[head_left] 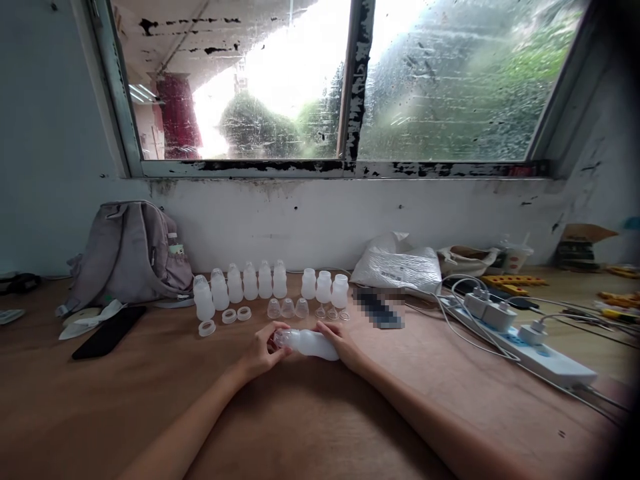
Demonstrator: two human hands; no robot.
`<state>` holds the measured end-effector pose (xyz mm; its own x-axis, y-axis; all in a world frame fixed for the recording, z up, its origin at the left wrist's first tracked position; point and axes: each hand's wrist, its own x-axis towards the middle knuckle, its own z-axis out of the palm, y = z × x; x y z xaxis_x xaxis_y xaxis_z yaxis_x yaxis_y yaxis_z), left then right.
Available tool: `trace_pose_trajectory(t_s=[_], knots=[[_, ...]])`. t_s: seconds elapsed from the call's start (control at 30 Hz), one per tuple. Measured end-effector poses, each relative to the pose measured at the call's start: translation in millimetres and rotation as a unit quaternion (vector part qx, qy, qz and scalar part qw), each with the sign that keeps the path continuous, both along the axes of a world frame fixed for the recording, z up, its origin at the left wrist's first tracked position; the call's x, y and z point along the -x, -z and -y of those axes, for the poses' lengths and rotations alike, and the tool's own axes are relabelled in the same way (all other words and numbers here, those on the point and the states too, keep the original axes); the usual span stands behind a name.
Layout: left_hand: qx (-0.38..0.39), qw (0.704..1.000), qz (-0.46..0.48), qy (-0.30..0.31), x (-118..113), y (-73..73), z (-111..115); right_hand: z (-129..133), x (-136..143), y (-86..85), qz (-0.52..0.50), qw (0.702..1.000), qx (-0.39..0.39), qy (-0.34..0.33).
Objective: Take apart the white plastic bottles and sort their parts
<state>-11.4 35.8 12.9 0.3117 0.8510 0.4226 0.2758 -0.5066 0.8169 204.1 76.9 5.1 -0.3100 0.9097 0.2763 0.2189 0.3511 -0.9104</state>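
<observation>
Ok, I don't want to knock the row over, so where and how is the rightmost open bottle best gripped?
Probably round the body of the rightmost bottle, below its neck, from the right: it stands upright, another bottle is close on its left, and small clear pieces lie just in front.

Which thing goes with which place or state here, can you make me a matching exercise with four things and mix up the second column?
Things:
1. Backpack
2. Frontmost bottle
3. Power strip
4. Black slab

Places or states:
A. Adapters plugged in
B. Flat, before the backpack
C. Upright at far left
D. Between left hand and right hand

Pairs: 1-C, 2-D, 3-A, 4-B
</observation>
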Motion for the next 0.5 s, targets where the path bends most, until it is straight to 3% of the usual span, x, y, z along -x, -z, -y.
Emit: trace_pose_trajectory(t_s=[0.17, 0.5], knots=[[-0.05, 0.998, -0.046, -0.002, -2, -6.9, 12, 4, -4, -3.1, 0.017, 1.0, -0.025, -0.003], [-0.13, 0.987, -0.095, 0.028, -1, 1.2, 14, 8, -6, -5.7, 0.032, 0.998, -0.058, -0.002]])
